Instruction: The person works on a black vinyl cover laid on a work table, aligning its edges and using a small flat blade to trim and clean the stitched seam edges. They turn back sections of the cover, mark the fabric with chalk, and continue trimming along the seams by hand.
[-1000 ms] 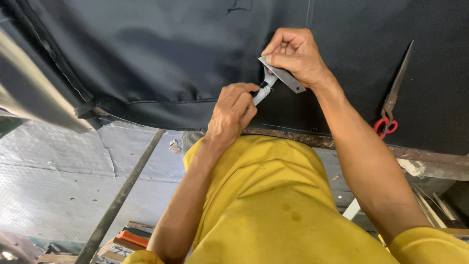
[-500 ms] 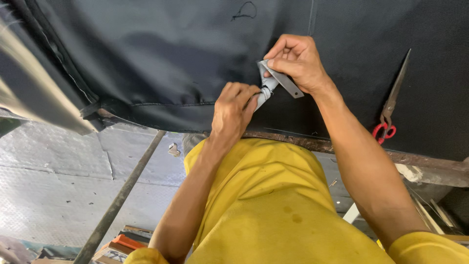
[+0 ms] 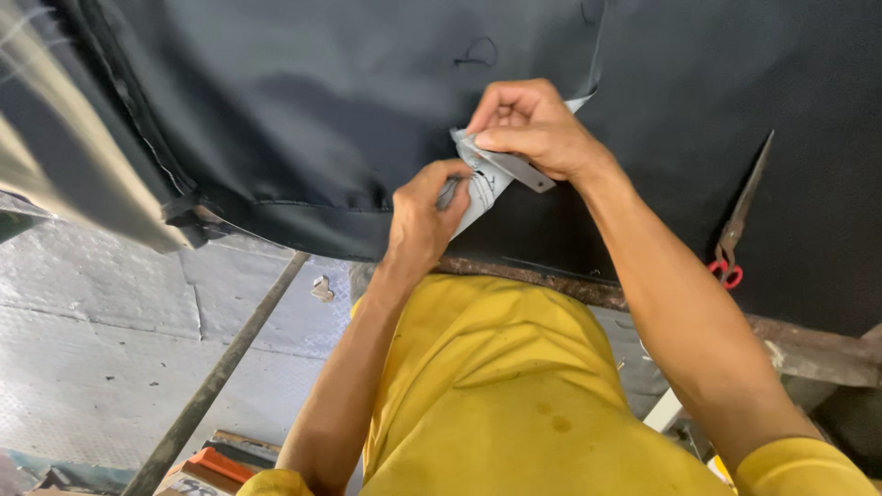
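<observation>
At the bottom of the frame I see the yellow shirt [image 3: 496, 404], with both forearms rising from it toward the middle. Left of it, in the lower left, lies a grey textured floor [image 3: 101, 349] crossed by a dark metal rod [image 3: 220, 377], and a small metal clip [image 3: 322, 289] rests near the rod's upper end.

Just above centre, my left hand [image 3: 424, 216] is closed, fingers curled around the lower end of a pale grey fabric strip [image 3: 480, 188]. My right hand [image 3: 528, 129] is closed too, pinching the strip's upper end along with a flat grey tab that sticks out toward the right. The strip sits between the two hands, lying against the big sheet of black fabric [image 3: 303, 110] that fills the top of the frame.

I judge the strip light, thin and limp; it creases where it is pinched and should fold easily, so it wants holding at both ends, kept taut. The black sheet looks heavier and floppy, draping over the worn edge of a workbench [image 3: 808, 344] at right.

Farther off, at the right edge, red-handled scissors [image 3: 735, 234] lie on the black sheet, well apart from both hands.
</observation>
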`<state>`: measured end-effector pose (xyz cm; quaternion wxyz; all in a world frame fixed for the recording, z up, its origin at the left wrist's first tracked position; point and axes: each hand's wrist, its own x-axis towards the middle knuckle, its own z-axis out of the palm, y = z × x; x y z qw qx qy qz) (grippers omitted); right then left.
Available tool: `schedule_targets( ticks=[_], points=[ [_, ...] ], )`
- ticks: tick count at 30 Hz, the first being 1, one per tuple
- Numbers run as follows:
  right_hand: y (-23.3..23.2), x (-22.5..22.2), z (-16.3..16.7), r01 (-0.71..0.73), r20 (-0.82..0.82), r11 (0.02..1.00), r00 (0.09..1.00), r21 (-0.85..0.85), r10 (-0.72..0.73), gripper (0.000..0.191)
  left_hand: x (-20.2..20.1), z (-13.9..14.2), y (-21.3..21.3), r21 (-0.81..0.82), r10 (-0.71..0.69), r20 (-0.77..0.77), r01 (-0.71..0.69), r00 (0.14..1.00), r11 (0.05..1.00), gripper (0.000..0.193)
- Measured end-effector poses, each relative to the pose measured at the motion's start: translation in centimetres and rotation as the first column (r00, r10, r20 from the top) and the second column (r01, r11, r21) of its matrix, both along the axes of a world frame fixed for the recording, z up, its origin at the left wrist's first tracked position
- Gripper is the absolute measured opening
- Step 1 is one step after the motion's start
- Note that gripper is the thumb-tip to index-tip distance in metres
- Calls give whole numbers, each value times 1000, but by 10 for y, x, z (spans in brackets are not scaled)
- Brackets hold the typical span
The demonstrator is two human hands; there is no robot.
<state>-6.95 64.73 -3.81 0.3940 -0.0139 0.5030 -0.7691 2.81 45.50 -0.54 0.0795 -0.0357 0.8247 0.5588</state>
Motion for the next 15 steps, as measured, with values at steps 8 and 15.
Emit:
schedule_targets(
  ticks=[8,15],
  points=[
    [-37,-20,-14,19,-68,998,998,60,-15,5,-39,0,-42,30,-142,90,140,986,990,19],
    [-48,-28,-26,109,-47,993,993,-51,-111,8,-51,6,-70,-192,-274,-243,231,930,954,22]
  ],
)
